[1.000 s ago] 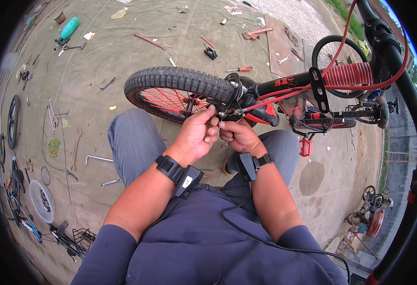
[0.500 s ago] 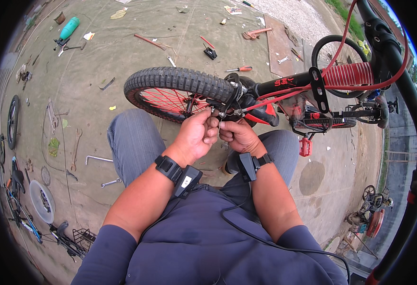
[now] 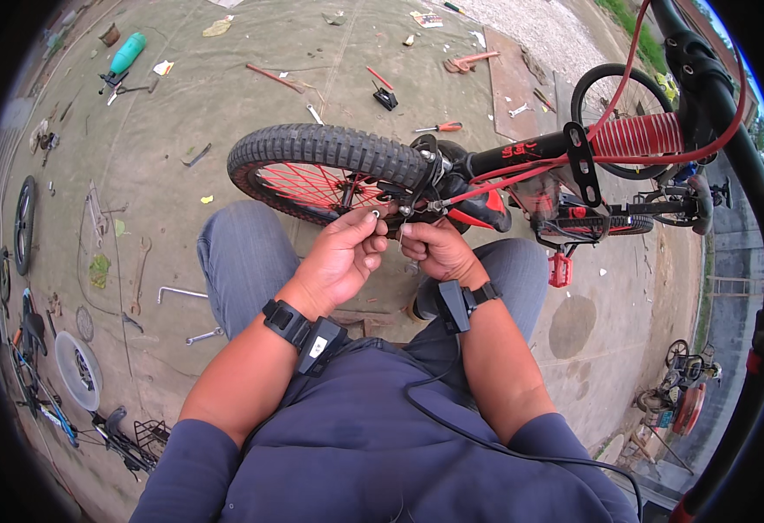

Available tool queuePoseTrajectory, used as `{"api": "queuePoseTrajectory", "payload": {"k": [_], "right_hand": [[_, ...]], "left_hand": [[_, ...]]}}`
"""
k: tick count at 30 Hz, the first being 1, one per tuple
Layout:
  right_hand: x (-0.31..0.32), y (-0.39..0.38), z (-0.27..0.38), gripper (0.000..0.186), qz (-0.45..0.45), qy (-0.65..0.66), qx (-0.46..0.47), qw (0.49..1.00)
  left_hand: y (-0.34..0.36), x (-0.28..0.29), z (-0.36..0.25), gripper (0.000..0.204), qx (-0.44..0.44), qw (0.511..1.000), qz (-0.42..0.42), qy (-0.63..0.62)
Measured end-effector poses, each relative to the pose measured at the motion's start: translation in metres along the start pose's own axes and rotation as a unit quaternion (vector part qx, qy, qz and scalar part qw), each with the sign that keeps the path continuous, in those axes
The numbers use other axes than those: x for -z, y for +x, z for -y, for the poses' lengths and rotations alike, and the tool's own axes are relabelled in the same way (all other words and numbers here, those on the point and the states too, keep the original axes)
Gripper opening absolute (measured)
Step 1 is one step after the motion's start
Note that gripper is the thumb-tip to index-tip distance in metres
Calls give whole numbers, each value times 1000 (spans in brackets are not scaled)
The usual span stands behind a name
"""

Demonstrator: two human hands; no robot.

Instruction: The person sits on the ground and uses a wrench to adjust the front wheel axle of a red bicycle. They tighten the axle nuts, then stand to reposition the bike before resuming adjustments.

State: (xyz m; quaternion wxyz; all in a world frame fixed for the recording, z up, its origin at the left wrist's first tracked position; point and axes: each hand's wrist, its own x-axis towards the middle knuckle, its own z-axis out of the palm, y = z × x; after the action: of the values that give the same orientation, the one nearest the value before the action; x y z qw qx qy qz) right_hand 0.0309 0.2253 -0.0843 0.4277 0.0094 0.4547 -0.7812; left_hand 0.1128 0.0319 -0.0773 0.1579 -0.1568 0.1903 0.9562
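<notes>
Between thumb and forefinger of my left hand [image 3: 344, 254] is a small silver ring-like part [image 3: 376, 213], perhaps a nut or washer. My right hand [image 3: 440, 250] is closed, with its thumb and finger pinching a thin brake cable [image 3: 401, 234]. Both hands are just below the rim brake [image 3: 434, 179] of a black-and-red bicycle [image 3: 521, 157]. Its knobbly tyre [image 3: 321, 144] with red spokes lies to the left, beyond my left hand. A red cable housing [image 3: 508, 180] runs from the frame toward the brake. My fingers partly hide the cable's end.
Wrenches [image 3: 141, 270], a hex key [image 3: 182, 291], an orange-handled screwdriver [image 3: 441, 127] and a red pipe wrench [image 3: 471, 61] lie on the ground. A white tub [image 3: 78, 370] stands at left. Other bicycles [image 3: 610, 122] stand at right. The handlebar [image 3: 752, 235] rises close at far right.
My left hand has drawn back slightly down and left from the brake, showing the silver part in its pinch. My right hand stays almost where it was, on the cable.
</notes>
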Motion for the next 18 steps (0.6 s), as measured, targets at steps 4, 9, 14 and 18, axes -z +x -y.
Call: {"api": "queuePoseTrajectory", "payload": {"k": [4, 9, 14, 18], "right_hand": [[1, 1, -2, 8, -8, 2, 1, 1000], [1, 1, -1, 8, -4, 5, -2, 1000], [1, 1, 0, 9, -10, 7, -3, 1000], [-3, 0, 1, 11, -10, 14, 0, 1000]], "left_hand": [[-11, 4, -6, 18, -20, 999, 38, -20], [-22, 5, -13, 23, -17, 995, 92, -39], [-24, 4, -13, 23, -14, 993, 103, -47], [-25, 4, -13, 22, -15, 993, 104, -48]]}}
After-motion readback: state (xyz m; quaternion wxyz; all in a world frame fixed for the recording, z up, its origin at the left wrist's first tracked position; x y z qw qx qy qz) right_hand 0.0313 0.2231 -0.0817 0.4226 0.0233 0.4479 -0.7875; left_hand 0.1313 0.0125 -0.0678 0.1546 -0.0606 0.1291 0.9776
